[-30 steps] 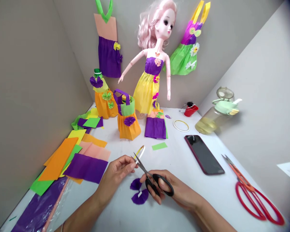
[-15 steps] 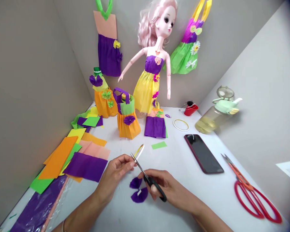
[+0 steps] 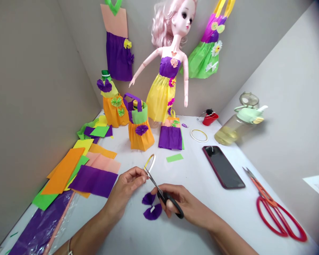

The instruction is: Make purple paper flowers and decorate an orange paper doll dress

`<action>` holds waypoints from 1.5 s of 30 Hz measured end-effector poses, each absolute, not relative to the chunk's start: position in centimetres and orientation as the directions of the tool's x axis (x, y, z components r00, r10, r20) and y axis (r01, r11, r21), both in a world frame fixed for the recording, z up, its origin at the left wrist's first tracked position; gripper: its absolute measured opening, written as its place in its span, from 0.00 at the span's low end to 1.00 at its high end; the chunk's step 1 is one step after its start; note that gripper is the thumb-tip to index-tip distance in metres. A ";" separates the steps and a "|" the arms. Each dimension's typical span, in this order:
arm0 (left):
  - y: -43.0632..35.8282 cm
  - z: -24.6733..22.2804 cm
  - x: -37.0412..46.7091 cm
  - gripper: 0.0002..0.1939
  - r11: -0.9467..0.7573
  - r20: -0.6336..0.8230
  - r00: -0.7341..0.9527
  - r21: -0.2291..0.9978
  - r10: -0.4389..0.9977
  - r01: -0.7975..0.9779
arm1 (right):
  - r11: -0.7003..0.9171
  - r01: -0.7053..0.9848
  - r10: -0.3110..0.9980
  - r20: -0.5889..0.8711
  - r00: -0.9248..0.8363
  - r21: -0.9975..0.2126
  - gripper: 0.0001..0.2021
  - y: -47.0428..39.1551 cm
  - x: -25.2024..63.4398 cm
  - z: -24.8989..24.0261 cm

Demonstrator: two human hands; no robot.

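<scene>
My left hand (image 3: pixel 127 187) pinches a thin, narrow white tape roll (image 3: pixel 153 163) with a yellowish inner side, held upright on its edge. My right hand (image 3: pixel 184 203) grips small black-handled scissors (image 3: pixel 178 209). Their blades point up and left, the tips right by the roll and my left fingertips. Whether the blades touch the tape I cannot tell. Beneath the scissors on the table lie two purple pleated fans (image 3: pixel 154 214), the nearer one with a small white strip on it. My right fingers partly hide the farther one.
Coloured sheets (image 3: pixel 93 180) are piled at left. A doll (image 3: pixel 166 67) stands behind dressed bottles (image 3: pixel 141 136) and a small purple-skirted bag (image 3: pixel 170 138). At right are a phone (image 3: pixel 223 167), red-handled scissors (image 3: pixel 271 202), a water bottle (image 3: pixel 232 127) and another tape roll (image 3: pixel 199 135).
The tape roll has tilted and shifted slightly left in my left hand. Both hands keep nearly the same places, and the whole view has shifted a little.
</scene>
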State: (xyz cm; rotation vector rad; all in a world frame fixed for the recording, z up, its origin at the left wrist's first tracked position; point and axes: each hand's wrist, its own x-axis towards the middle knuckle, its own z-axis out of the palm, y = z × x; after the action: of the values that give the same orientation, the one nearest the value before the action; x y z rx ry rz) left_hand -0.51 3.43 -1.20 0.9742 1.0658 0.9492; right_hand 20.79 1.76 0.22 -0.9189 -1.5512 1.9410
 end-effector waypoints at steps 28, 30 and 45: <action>3.1 -0.9 -0.6 0.03 0.244 -0.182 0.253 0.940 0.950 -0.238 | -0.260 -0.109 0.641 -0.087 -0.762 -0.959 0.38 2.2 22.8 0.4; 3.1 -0.7 -0.6 0.04 0.265 -0.204 0.245 0.932 0.948 -0.248 | -0.249 -0.078 0.641 -0.104 -0.761 -0.965 0.38 2.3 23.1 0.5; 3.3 -0.6 -0.7 0.09 0.284 -0.238 0.192 0.919 0.952 -0.274 | -0.280 -0.046 0.612 -0.141 -0.779 -0.959 0.36 2.5 22.9 0.4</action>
State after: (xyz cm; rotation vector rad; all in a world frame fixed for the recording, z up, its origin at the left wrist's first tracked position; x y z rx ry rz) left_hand -0.74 3.26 -0.59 0.8671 0.9933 1.0327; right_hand 22.90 2.47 0.44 -0.6995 -1.5507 2.1028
